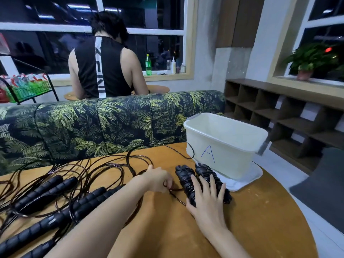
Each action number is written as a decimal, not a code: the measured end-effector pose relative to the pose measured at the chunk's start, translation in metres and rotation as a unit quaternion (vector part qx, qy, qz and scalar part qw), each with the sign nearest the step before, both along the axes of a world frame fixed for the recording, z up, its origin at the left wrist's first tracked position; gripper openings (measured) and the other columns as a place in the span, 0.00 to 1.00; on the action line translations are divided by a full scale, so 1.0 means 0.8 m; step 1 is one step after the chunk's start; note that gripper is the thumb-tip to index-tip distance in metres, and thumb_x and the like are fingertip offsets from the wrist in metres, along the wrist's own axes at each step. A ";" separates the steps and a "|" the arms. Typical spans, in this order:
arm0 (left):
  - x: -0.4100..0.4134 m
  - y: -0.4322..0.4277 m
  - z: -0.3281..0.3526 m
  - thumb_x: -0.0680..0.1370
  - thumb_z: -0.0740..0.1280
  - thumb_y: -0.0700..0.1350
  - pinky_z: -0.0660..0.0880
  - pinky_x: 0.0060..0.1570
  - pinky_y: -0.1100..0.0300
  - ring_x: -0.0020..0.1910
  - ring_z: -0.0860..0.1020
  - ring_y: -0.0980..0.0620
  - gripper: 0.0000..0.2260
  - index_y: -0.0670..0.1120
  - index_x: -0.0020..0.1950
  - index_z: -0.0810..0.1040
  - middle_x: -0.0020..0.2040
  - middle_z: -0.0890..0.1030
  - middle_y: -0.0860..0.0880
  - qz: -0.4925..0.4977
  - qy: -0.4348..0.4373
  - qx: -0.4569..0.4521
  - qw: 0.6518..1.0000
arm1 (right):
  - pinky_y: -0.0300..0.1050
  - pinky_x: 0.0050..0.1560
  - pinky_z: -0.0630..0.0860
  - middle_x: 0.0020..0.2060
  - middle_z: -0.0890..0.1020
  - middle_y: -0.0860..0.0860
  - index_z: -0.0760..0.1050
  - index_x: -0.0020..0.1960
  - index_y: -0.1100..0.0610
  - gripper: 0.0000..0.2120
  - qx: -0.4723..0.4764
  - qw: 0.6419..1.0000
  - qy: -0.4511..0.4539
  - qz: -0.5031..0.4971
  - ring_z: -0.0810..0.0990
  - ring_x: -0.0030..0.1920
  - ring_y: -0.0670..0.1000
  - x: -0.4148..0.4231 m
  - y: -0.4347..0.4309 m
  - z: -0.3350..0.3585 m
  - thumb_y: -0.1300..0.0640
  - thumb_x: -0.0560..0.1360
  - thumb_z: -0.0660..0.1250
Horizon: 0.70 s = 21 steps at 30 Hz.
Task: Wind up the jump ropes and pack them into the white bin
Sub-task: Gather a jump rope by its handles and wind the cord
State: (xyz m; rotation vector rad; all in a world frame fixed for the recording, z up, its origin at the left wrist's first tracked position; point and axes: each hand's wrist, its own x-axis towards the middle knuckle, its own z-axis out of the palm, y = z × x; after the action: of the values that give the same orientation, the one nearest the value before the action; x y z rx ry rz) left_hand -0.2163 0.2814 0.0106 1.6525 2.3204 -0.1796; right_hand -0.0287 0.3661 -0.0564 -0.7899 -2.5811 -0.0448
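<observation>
Jump ropes: black ribbed handles, thin dark cords, tangled loose on left of bench. Wound bundle, cord wrapped round two handles, just beside white bin marked blue "A". Right hand flat, fingers spread on bundle. Left hand pinches loose cord.

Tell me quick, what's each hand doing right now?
Left hand: closed, pinching the thin dark jump rope cord.
Right hand: open, fingers spread flat on the wound bundle of black rope handles.
</observation>
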 end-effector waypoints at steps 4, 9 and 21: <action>0.045 -0.062 0.008 0.76 0.68 0.43 0.58 0.52 0.50 0.56 0.69 0.47 0.05 0.51 0.51 0.78 0.53 0.79 0.52 -0.111 0.104 0.000 0.988 | 0.74 0.58 0.69 0.57 0.81 0.58 0.74 0.66 0.55 0.38 -0.012 1.000 -0.012 0.012 0.76 0.62 0.66 0.004 -0.005 0.015 0.46 0.59 0.80; 0.102 -0.150 0.001 0.73 0.60 0.31 0.60 0.59 0.50 0.57 0.69 0.46 0.16 0.50 0.52 0.76 0.55 0.76 0.51 -0.143 0.212 0.032 0.966 | 0.74 0.66 0.61 0.68 0.74 0.58 0.67 0.73 0.51 0.38 -0.010 0.992 -0.124 0.013 0.65 0.72 0.66 0.016 -0.015 0.032 0.41 0.68 0.73; 0.173 -0.303 -0.015 0.76 0.60 0.35 0.66 0.65 0.53 0.67 0.68 0.51 0.22 0.55 0.66 0.74 0.69 0.71 0.56 0.127 0.069 0.244 0.959 | 0.52 0.61 0.71 0.65 0.74 0.48 0.68 0.69 0.50 0.19 -0.023 0.963 -0.060 0.261 0.68 0.67 0.53 -0.020 -0.162 0.111 0.55 0.79 0.62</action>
State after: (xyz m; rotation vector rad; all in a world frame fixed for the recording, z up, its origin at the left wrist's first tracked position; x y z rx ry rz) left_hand -0.0777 0.0391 -0.0013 1.5521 2.8227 0.3740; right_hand -0.0445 0.2365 0.0321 -0.1014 -2.8300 0.1327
